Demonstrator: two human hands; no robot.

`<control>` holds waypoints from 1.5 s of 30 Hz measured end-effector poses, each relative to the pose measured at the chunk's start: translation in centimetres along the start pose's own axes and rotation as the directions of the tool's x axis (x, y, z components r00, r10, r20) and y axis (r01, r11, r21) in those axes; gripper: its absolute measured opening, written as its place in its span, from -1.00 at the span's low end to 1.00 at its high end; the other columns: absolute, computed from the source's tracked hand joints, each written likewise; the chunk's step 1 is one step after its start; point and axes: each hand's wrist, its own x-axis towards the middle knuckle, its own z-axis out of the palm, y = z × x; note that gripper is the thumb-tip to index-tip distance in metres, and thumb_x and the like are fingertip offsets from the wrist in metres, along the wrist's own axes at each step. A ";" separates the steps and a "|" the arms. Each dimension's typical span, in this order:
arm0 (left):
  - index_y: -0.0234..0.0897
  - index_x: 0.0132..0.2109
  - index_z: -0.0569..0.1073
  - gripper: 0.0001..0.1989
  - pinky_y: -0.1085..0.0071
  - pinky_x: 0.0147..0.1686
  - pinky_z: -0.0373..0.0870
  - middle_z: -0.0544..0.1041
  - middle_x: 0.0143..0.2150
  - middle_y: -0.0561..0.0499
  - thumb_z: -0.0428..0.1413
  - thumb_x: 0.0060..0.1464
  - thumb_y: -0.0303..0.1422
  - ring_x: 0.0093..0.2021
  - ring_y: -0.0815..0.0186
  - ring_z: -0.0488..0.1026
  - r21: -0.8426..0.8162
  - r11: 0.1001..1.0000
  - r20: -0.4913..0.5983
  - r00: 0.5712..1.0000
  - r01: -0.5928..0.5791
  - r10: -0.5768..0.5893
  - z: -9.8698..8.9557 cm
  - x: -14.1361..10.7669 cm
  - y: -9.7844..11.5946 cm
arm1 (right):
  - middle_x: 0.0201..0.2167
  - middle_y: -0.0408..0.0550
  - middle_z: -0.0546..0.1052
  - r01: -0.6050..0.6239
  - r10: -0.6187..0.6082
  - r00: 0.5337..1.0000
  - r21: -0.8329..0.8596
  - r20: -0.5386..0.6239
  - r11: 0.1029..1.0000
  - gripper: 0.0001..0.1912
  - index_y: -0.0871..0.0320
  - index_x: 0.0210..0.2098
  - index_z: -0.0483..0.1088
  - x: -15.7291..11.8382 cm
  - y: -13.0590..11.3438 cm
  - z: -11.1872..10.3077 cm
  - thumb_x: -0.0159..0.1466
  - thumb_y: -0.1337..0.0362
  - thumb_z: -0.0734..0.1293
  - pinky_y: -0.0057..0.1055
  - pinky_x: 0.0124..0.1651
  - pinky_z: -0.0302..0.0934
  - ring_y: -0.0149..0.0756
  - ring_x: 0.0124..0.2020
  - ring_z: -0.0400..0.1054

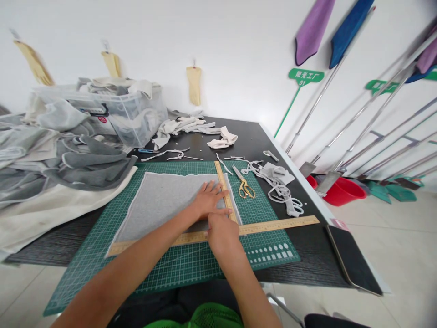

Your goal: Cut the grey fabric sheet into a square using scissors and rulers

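A grey cloth (167,193) lies flat on the green cutting mat (184,269). One wooden ruler (273,226) runs along the cloth's near edge and past its right side. A second wooden ruler (221,175) meets it roughly at a right angle near the cloth's right edge. My left hand (210,200) is open, its fingers spread over the cloth and onto the second ruler. Beside it, my right hand (222,231) is closed over the long ruler near where the two meet; whatever its fingers grip is hidden. Gold-handled scissors (245,187) rest on the mat to the right.
Grey and white cloths (92,159) are heaped at the left, before a full clear plastic bin (136,118). Fabric scraps (184,125) lie at the back. White-handled scissors (296,207) sit among scraps at the right. A phone (353,257) lies at the table's right edge.
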 end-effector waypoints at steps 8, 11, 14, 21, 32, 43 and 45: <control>0.05 0.45 0.18 -0.17 -0.20 0.41 -0.13 0.10 0.52 -0.19 0.02 0.17 0.27 0.50 -0.24 -0.03 0.020 1.000 -0.019 1.000 -0.005 0.006 0.0 -0.1 0.0 | -0.06 0.10 0.68 -0.002 0.002 1.000 0.019 0.010 1.000 -0.82 0.10 -0.08 0.55 0.1 0.0 -0.1 0.32 0.35 0.39 -0.32 -0.12 0.29 -0.07 0.01 0.57; 0.06 0.47 0.13 -0.17 -0.23 0.40 -0.15 0.08 0.52 -0.17 -0.02 0.19 0.28 0.50 -0.27 -0.04 0.040 0.998 0.003 0.999 -0.040 0.040 -0.2 0.0 0.0 | -0.05 0.09 0.68 -0.003 0.003 1.000 0.026 0.010 1.000 -0.81 0.10 -0.08 0.55 0.0 0.0 -0.2 0.31 0.35 0.40 -0.32 -0.11 0.28 -0.08 0.02 0.57; 0.11 0.49 0.07 -0.18 -0.30 0.38 -0.16 0.04 0.54 -0.14 -0.04 0.21 0.27 0.50 -0.29 -0.05 0.047 0.995 0.044 0.996 -0.085 0.082 -0.5 0.2 0.0 | -0.04 0.09 0.68 -0.008 0.008 1.000 0.027 0.011 1.000 -0.82 0.10 -0.09 0.55 0.0 0.1 -0.3 0.32 0.35 0.39 -0.32 -0.10 0.27 -0.08 0.02 0.56; 0.16 0.47 0.09 -0.27 -0.32 0.36 -0.14 0.04 0.54 -0.11 -0.08 0.27 0.23 0.50 -0.28 -0.06 0.059 0.987 0.047 0.988 -0.150 0.147 -0.8 0.2 0.0 | -0.03 0.06 0.67 -0.012 0.012 1.000 0.034 0.012 0.999 -0.83 0.09 -0.11 0.55 0.2 0.1 -0.2 0.28 0.33 0.45 -0.34 -0.13 0.27 -0.08 0.01 0.57; 0.04 0.41 0.25 -0.25 -0.13 0.43 -0.11 0.13 0.50 -0.15 0.00 0.21 0.24 0.51 -0.14 -0.01 0.005 0.997 -0.014 0.997 -0.079 0.079 -1.0 -0.3 0.2 | -0.03 0.09 0.67 -0.011 0.011 1.000 0.039 -0.001 0.999 -0.81 0.12 -0.09 0.55 -0.1 0.1 -0.2 0.29 0.32 0.44 -0.31 -0.10 0.28 -0.06 0.01 0.57; -0.09 0.40 0.28 -0.07 -0.11 0.44 -0.07 0.19 0.47 -0.18 0.07 0.05 0.35 0.48 -0.17 0.04 -0.005 1.000 -0.049 0.998 -0.026 0.025 -0.1 0.0 0.0 | -0.05 0.07 0.68 0.000 -0.001 1.000 0.048 0.006 0.999 -0.83 0.11 -0.11 0.57 0.3 0.4 0.0 0.30 0.33 0.42 -0.33 -0.12 0.30 -0.07 0.01 0.57; -0.08 0.38 0.31 -0.09 -0.12 0.44 -0.06 0.20 0.46 -0.18 0.08 0.05 0.34 0.48 -0.19 0.02 -0.018 0.999 -0.064 0.998 -0.027 0.026 0.0 0.0 0.0 | -0.04 0.08 0.68 0.004 -0.004 1.000 0.050 0.009 0.999 -0.84 0.11 -0.12 0.57 0.4 0.4 0.1 0.30 0.34 0.41 -0.33 -0.11 0.31 -0.07 0.01 0.57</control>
